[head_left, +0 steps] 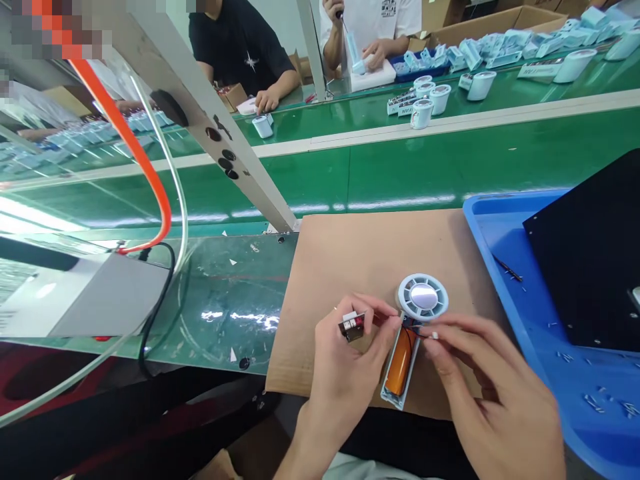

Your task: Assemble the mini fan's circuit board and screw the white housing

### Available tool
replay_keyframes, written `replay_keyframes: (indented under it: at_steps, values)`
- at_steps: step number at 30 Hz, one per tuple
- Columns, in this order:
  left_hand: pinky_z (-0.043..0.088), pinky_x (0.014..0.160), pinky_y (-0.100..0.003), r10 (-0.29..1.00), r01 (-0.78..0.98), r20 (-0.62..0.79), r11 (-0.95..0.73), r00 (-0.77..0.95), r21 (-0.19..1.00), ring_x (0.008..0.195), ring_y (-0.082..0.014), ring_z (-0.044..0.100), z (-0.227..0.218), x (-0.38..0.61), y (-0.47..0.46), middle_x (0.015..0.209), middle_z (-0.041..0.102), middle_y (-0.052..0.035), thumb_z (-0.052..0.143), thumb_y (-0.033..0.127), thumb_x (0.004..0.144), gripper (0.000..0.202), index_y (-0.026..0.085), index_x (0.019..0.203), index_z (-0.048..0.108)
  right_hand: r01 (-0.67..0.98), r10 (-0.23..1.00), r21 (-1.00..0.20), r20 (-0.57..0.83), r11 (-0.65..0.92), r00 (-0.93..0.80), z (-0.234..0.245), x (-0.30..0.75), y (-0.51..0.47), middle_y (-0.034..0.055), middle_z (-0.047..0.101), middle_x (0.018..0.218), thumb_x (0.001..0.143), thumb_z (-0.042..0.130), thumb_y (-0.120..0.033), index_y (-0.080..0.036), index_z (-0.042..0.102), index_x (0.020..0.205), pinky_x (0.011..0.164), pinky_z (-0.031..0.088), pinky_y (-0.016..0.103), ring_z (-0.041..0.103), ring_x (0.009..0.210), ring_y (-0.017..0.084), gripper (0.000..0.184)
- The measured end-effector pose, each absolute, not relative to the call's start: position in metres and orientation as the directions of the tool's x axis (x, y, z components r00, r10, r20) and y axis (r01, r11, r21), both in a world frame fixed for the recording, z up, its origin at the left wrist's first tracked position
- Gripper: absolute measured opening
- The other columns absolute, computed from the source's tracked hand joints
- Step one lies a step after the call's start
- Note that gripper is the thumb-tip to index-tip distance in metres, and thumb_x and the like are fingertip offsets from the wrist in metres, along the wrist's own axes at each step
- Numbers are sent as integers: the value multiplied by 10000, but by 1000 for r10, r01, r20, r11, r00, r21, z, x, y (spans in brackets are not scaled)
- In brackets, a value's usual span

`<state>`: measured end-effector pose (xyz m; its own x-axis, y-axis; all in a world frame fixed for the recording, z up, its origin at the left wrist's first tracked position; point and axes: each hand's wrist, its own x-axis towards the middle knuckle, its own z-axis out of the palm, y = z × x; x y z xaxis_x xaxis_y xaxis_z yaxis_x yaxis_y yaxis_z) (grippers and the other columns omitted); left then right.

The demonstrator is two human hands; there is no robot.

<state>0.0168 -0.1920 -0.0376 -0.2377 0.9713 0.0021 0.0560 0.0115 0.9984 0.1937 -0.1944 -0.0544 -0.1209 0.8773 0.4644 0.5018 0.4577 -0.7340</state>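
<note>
in front of me runs a long green conveyor belt (400,180), and over its near edge lies a flat brown cardboard sheet (340,267), my work surface. on my right is a bright blue plastic tray (500,203) with a flat black panel (585,247) lying in it. on the cardboard, right under my hands, sits a narrow, open, pale blue plastic housing (393,393), with an orange cylindrical battery (399,360) lying in it and a round white vented fan head (423,297) at its far end. thin dark wires (413,327) run out of the housing between my hands.

my left hand (350,373) holds a small rectangular circuit board with a white connector (353,327), pinched narrow, just beside the housing. on my right hand (493,393), the fingertips (440,327) are closed narrow on a tiny white wire end (434,335), close above the battery.

to do this well, i grip the wire right at its tip, leave it some slack, and keep the board steady, so nothing tugs where the wires leave the housing.
</note>
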Motion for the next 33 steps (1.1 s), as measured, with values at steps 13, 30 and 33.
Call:
replay_keyframes:
  at_steps: [13, 30, 33]
  values:
    - [692, 923, -387, 939, -106, -71, 37, -337, 994, 929, -238, 857, -41, 20, -202, 942, 887, -55, 854, 167, 963, 484, 262, 784, 415, 386, 858, -767, 446, 513, -254, -47, 179, -176, -28, 610, 910, 1149, 663, -192, -215, 722, 1119, 674, 505, 98, 577, 719, 37, 70]
    - [628, 790, -300, 963, -125, -98, 68, -251, 990, 770, -174, 748, -53, 5, -220, 967, 826, -71, 598, 495, 1167, 350, 178, 1217, 739, 402, 781, -692, 616, 600, -106, -68, 174, -180, -5, 739, 1187, 1093, 703, -48, -190, 766, 1166, 1091, 569, 121, 727, 1060, 57, 172]
    - [570, 729, -284, 946, -96, -142, 119, -291, 988, 693, -131, 634, -53, 4, -220, 1046, 791, -81, 625, 505, 1150, 387, 176, 1269, 791, 373, 782, -700, 607, 609, -140, -69, 174, -180, -15, 748, 1222, 1091, 699, -40, -193, 766, 1179, 1143, 559, 116, 738, 1102, 63, 188]
